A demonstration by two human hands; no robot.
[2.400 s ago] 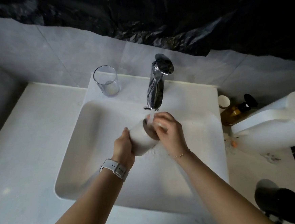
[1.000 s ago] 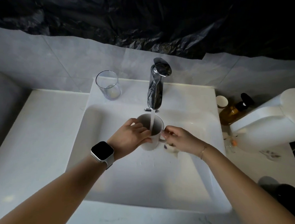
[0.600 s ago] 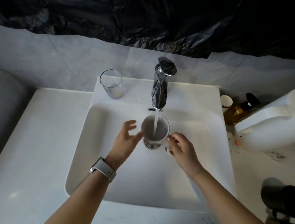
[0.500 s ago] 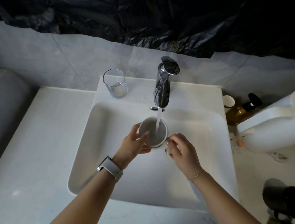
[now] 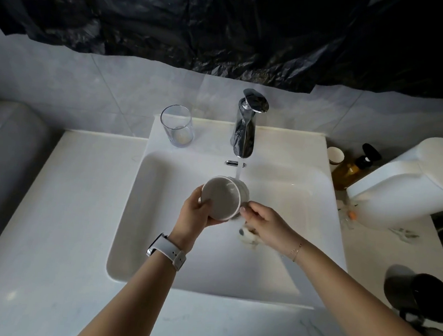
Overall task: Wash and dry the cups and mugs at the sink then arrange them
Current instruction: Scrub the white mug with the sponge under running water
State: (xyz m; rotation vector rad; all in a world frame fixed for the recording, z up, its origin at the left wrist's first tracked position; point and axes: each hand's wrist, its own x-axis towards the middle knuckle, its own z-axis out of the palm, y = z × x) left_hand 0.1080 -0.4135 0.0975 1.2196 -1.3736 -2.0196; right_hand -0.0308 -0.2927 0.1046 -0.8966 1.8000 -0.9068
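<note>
The tabletop (image 5: 61, 208) carries a white sink (image 5: 155, 255), the landmark here. A white bin (image 5: 409, 193) stands right of the sink, and a dark mug (image 5: 422, 297) sits at the sink's near right corner. A chrome tap (image 5: 244, 127) rises at the sink's back edge, water running from it. Over the basin, below the tap, a white mug (image 5: 222, 198) is tipped so its mouth faces the camera; the stream strikes its far side. The left hand (image 5: 194, 214) grips the mug's rim and body with curled fingers. The right hand (image 5: 261, 221) is curled at the mug's right side; what it pinches is blurred. A glass (image 5: 176, 126) stands upright on the sink's back left ledge. An amber bottle (image 5: 353, 167) and small cup (image 5: 335, 155) stand at its back right.
</note>
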